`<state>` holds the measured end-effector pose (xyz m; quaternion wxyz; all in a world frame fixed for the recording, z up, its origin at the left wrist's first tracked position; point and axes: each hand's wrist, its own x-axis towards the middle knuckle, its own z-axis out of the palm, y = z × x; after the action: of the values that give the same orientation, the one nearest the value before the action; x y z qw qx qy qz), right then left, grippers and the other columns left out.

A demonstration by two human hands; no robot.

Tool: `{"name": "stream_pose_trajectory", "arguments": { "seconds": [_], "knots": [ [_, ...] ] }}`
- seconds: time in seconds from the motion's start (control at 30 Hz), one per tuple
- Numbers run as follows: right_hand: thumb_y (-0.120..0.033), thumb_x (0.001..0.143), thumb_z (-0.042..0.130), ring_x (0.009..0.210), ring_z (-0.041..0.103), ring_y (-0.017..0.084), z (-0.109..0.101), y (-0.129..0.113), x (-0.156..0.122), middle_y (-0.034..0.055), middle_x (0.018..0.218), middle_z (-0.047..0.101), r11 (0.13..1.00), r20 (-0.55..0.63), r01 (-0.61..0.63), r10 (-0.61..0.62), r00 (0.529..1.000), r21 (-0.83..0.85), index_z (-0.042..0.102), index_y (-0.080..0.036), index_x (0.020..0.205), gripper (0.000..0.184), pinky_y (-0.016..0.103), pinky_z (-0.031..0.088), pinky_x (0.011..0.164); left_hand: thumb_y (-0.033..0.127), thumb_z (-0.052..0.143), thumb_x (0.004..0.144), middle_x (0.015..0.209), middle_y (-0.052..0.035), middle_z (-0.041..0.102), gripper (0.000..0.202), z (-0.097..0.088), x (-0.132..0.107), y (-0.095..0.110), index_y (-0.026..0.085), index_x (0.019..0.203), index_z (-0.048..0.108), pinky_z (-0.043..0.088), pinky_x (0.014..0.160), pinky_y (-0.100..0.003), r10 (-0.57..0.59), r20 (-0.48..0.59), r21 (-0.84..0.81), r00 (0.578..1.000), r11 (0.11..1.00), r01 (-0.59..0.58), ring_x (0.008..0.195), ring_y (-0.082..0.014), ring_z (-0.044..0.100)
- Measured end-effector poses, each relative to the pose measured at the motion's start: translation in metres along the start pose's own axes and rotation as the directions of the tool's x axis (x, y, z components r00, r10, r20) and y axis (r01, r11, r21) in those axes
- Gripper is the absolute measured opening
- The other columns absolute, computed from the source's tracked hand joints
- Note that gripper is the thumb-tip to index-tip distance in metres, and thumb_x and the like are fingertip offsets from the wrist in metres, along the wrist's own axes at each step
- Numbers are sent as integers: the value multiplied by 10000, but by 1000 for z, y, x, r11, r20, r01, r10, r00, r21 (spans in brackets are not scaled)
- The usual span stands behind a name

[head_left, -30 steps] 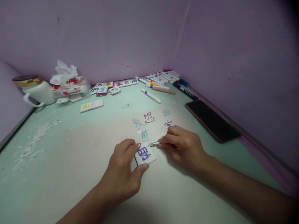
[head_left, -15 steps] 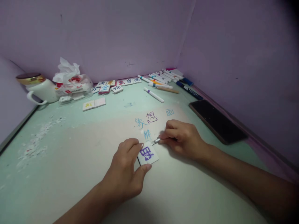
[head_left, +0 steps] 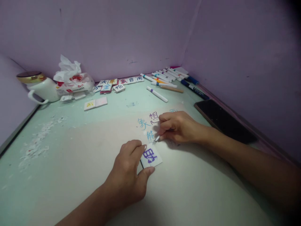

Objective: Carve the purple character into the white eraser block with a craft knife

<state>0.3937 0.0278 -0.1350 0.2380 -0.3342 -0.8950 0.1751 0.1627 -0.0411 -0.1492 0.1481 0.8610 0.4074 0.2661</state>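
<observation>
My left hand [head_left: 128,171] pinches a small white tile [head_left: 151,157] with a purple character on it, thumb at its near edge and fingers at its left side, and holds it flat on the table [head_left: 70,163]. My right hand [head_left: 177,127] grips a thin metal-tipped tool [head_left: 156,139] whose point rests at the tile's far edge. Blue and dark characters [head_left: 148,122] are written on the table just beyond the tile.
A black phone [head_left: 224,121] lies at the right by the wall. Several marker pens [head_left: 164,80] and character tiles [head_left: 117,84] sit along the back. A white mug [head_left: 39,88] and a tissue pack [head_left: 71,83] stand back left. White scraps [head_left: 35,144] litter the left side.
My right hand has moved left and farther back with the tool, bringing its tip from the tile's right side to its far edge. The left hand keeps its hold on the tile.
</observation>
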Motion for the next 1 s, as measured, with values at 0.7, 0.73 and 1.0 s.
{"name": "stream_pose_trajectory", "arguments": {
  "seconds": [0.7, 0.73, 1.0],
  "knots": [
    [-262, 785, 671, 566, 505, 102, 23, -37, -35, -14, 638, 569, 933, -240, -355, 331, 913, -60, 698, -188, 723, 100, 226, 315, 519, 235, 608, 735, 980, -133, 543, 309, 2, 0, 2, 91, 1001, 549, 511, 758, -451, -84, 26, -10, 996, 996, 85, 880, -254, 531],
    [-261, 788, 665, 570, 509, 105, 26, -40, -37, -13, 643, 572, 925, -261, -373, 345, 902, -68, 696, -190, 723, 101, 227, 318, 520, 237, 607, 737, 976, -130, 542, 299, 1, 0, 3, 97, 993, 544, 508, 760, -452, -82, 30, -12, 996, 997, 82, 881, -254, 529],
    [-242, 792, 645, 561, 515, 114, 36, -54, -43, -8, 646, 572, 882, -367, -460, 397, 841, -100, 691, -195, 746, 80, 237, 306, 500, 232, 600, 741, 935, -100, 535, 237, -2, 3, 5, 142, 944, 517, 490, 740, -429, -92, 60, -29, 994, 995, 94, 858, -243, 521]
  ]
}}
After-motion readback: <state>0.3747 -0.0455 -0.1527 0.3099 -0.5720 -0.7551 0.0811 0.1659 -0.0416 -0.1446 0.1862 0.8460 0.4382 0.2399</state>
